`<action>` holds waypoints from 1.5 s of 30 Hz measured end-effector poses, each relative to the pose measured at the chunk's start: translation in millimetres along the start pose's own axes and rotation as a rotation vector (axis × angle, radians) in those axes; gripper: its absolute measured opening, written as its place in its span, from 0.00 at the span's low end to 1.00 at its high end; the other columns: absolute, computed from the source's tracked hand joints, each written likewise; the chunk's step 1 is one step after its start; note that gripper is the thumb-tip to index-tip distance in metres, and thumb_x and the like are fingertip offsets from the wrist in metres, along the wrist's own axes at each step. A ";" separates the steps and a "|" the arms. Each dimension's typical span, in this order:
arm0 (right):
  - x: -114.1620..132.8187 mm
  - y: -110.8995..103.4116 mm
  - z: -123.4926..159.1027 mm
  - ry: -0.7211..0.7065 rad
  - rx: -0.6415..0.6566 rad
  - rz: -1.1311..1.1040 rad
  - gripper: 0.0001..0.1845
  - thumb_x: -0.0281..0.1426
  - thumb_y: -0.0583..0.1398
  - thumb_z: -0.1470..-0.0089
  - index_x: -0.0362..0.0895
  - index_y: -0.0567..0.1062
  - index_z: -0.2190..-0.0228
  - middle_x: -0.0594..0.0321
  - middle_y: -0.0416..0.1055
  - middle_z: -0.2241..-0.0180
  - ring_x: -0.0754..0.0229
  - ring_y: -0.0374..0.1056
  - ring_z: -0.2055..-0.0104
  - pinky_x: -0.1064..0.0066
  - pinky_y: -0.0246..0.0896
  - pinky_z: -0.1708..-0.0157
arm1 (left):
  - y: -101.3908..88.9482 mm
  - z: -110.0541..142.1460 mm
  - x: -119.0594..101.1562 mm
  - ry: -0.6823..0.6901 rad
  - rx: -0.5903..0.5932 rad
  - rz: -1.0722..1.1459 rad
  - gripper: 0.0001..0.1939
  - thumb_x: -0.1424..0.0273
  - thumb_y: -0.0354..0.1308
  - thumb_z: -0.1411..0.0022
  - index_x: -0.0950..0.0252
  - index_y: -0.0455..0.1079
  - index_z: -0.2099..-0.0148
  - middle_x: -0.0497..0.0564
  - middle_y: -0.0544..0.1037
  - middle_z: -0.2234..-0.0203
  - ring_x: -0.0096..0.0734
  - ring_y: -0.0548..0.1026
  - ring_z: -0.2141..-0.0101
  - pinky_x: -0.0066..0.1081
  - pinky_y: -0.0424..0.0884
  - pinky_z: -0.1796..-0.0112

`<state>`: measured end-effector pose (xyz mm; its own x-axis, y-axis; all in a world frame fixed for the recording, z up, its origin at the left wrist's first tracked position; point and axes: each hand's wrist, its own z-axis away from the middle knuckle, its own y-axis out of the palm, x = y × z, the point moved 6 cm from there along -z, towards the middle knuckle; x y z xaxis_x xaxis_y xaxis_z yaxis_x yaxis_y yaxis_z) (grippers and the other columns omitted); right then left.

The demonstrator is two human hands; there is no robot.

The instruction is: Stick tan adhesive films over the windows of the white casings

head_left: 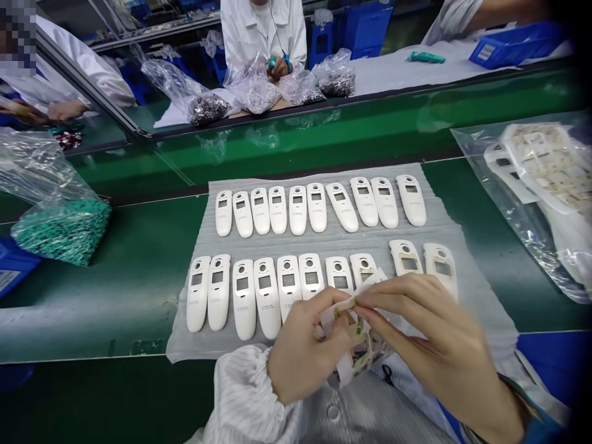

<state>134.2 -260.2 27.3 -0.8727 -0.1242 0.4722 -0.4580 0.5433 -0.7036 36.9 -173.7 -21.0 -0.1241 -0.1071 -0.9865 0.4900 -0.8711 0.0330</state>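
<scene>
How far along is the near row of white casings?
Done: the two white plastic casings at the right end of the near row already show tan adhesive around their openings. In hand: the left hand and right hand pinch a die-cut adhesive piece between them. Left: the casings further left in that row still have bare openings.

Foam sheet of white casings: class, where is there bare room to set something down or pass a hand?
Bare green belt lies between the foam sheet and the bag of green parts, and between the sheet and the clear plastic bag at right. Crowded: the sheet's lower row, under the left hand and right hand.
</scene>
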 end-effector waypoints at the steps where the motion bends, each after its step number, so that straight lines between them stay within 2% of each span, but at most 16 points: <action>1: -0.7 1.6 -0.5 0.018 0.009 -0.042 0.10 0.25 0.61 0.45 0.48 0.70 0.60 0.62 0.71 0.64 0.59 0.66 0.60 0.63 0.61 0.63 | -1.1 1.5 -2.9 0.045 -0.009 -0.069 0.04 0.73 0.51 0.39 0.64 0.67 0.64 0.46 0.70 0.77 0.24 0.66 0.76 0.24 0.62 0.74; 5: -5.0 6.8 -2.3 0.085 0.073 -0.101 0.09 0.27 0.61 0.44 0.50 0.70 0.61 0.65 0.71 0.64 0.61 0.67 0.60 0.67 0.62 0.62 | -5.2 5.0 -12.7 0.189 -0.046 -0.249 0.09 0.73 0.49 0.37 0.65 0.70 0.65 0.46 0.69 0.77 0.24 0.65 0.75 0.25 0.61 0.71; 7: -4.2 8.5 -3.6 0.084 0.105 -0.094 0.07 0.28 0.60 0.43 0.50 0.70 0.61 0.66 0.72 0.65 0.61 0.67 0.61 0.68 0.62 0.64 | -7.4 5.2 -13.8 0.201 -0.082 -0.292 0.12 0.72 0.48 0.36 0.66 0.71 0.66 0.46 0.71 0.77 0.25 0.68 0.74 0.25 0.62 0.70; 11: 6.3 7.2 -5.5 -0.018 0.056 0.020 0.06 0.24 0.60 0.44 0.45 0.72 0.64 0.64 0.73 0.67 0.62 0.66 0.64 0.66 0.59 0.64 | -9.2 3.4 -3.6 0.080 -0.112 -0.269 0.15 0.71 0.47 0.35 0.66 0.73 0.69 0.47 0.73 0.78 0.27 0.70 0.73 0.25 0.63 0.69; 16: 14.0 9.9 -4.0 -0.128 0.006 0.159 0.07 0.20 0.60 0.46 0.41 0.75 0.65 0.62 0.74 0.67 0.61 0.66 0.65 0.63 0.57 0.64 | -13.6 -1.8 9.4 -0.081 -0.129 -0.137 0.17 0.69 0.48 0.37 0.67 0.70 0.75 0.48 0.74 0.79 0.29 0.71 0.74 0.26 0.66 0.70; 19: 13.8 13.5 -1.5 -0.209 0.018 0.203 0.06 0.20 0.61 0.46 0.41 0.75 0.66 0.61 0.74 0.66 0.59 0.65 0.64 0.61 0.57 0.63 | -12.0 -6.7 11.4 -0.121 -0.036 0.026 0.15 0.69 0.50 0.39 0.68 0.71 0.75 0.49 0.74 0.79 0.29 0.72 0.73 0.27 0.67 0.68; 22: 15.7 16.9 5.9 -0.313 0.045 0.168 0.07 0.19 0.61 0.47 0.38 0.75 0.64 0.58 0.74 0.62 0.57 0.64 0.60 0.60 0.60 0.60 | -8.0 -8.3 19.1 -0.212 0.102 0.137 0.13 0.69 0.52 0.41 0.69 0.70 0.75 0.50 0.73 0.80 0.29 0.72 0.75 0.27 0.67 0.71; 26: 23.3 16.5 21.0 -0.412 0.105 0.038 0.09 0.19 0.61 0.47 0.38 0.75 0.62 0.62 0.75 0.61 0.59 0.65 0.56 0.64 0.63 0.56 | -11.8 -5.1 32.0 -0.281 0.141 0.059 0.12 0.68 0.52 0.39 0.68 0.71 0.72 0.49 0.74 0.78 0.28 0.72 0.75 0.27 0.67 0.71; 29: 16.1 12.0 20.0 -0.269 0.179 -0.130 0.04 0.26 0.61 0.44 0.45 0.76 0.65 0.65 0.74 0.61 0.60 0.64 0.54 0.70 0.65 0.54 | -16.8 -0.8 31.3 -0.222 0.115 -0.227 0.13 0.69 0.50 0.36 0.66 0.73 0.68 0.49 0.78 0.74 0.29 0.74 0.72 0.28 0.67 0.68; 30: 8.7 11.2 16.0 -0.174 0.215 -0.189 0.03 0.30 0.60 0.43 0.47 0.76 0.67 0.65 0.73 0.60 0.59 0.64 0.51 0.70 0.66 0.53 | -16.4 1.0 29.5 -0.189 0.121 -0.343 0.13 0.70 0.49 0.35 0.66 0.73 0.66 0.48 0.78 0.73 0.30 0.75 0.71 0.28 0.67 0.68; 33: -25.7 14.4 -2.0 0.166 0.335 -0.359 0.08 0.39 0.60 0.44 0.52 0.75 0.73 0.65 0.70 0.55 0.55 0.62 0.47 0.65 0.67 0.51 | -7.1 7.2 24.2 -0.037 0.179 -0.649 0.12 0.73 0.48 0.34 0.64 0.74 0.62 0.49 0.79 0.70 0.33 0.76 0.70 0.30 0.67 0.69; 35: -52.7 20.9 -13.3 0.399 0.393 -0.446 0.12 0.43 0.61 0.46 0.51 0.75 0.76 0.65 0.68 0.52 0.52 0.65 0.49 0.63 0.69 0.55 | 2.4 11.3 22.7 0.095 0.209 -0.771 0.11 0.74 0.48 0.33 0.64 0.73 0.62 0.49 0.79 0.70 0.34 0.76 0.69 0.31 0.68 0.68; 37: -74.7 31.0 -19.2 0.591 0.457 -0.494 0.14 0.45 0.61 0.47 0.50 0.76 0.76 0.64 0.66 0.48 0.52 0.67 0.53 0.64 0.71 0.64 | 9.7 15.1 20.9 0.243 0.186 -0.818 0.10 0.75 0.48 0.33 0.66 0.72 0.62 0.49 0.79 0.69 0.33 0.75 0.67 0.31 0.70 0.66; 39: -87.5 40.6 -21.8 0.683 0.495 -0.510 0.15 0.47 0.61 0.48 0.49 0.77 0.74 0.63 0.63 0.45 0.53 0.68 0.58 0.66 0.69 0.71 | 12.3 18.1 18.9 0.362 0.111 -0.838 0.09 0.77 0.48 0.33 0.67 0.70 0.63 0.49 0.79 0.63 0.32 0.73 0.62 0.31 0.71 0.62; 41: -93.1 48.0 -21.8 0.706 0.523 -0.509 0.16 0.47 0.60 0.48 0.48 0.77 0.73 0.62 0.62 0.45 0.56 0.67 0.62 0.67 0.68 0.74 | 12.2 20.1 18.3 0.426 0.041 -0.872 0.09 0.78 0.48 0.34 0.68 0.68 0.64 0.50 0.78 0.56 0.32 0.71 0.59 0.31 0.72 0.58; 45: -98.1 54.7 -19.3 0.715 0.562 -0.508 0.16 0.46 0.60 0.48 0.47 0.76 0.73 0.61 0.62 0.45 0.60 0.66 0.65 0.67 0.68 0.74 | 11.2 20.5 22.0 0.424 0.025 -0.909 0.08 0.80 0.48 0.34 0.67 0.65 0.65 0.49 0.73 0.48 0.31 0.69 0.59 0.32 0.72 0.59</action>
<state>198.0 -202.3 -47.2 -0.3350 0.3904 0.8575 -0.9163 0.0768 -0.3930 22.0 -195.6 -39.1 -0.1225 0.7792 -0.6147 0.3434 -0.5478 -0.7629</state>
